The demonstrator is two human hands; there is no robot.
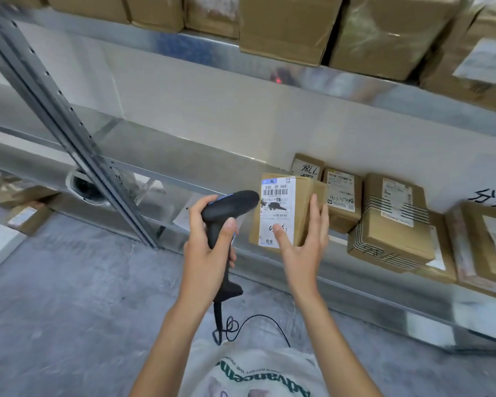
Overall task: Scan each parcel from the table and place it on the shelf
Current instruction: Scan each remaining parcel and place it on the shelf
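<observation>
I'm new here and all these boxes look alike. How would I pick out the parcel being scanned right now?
Find the lower metal shelf with its row of brown boxes. At the row's left end, the right hand holds one parcel upright. Unlike its neighbours, it has a black scanner, gripped by the left hand, at its white barcode label.

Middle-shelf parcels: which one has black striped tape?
The large parcel right of the handwritten "4-1-7748" box. Black striped bands wrap its corners; the others are plain cardboard with labels.
</observation>
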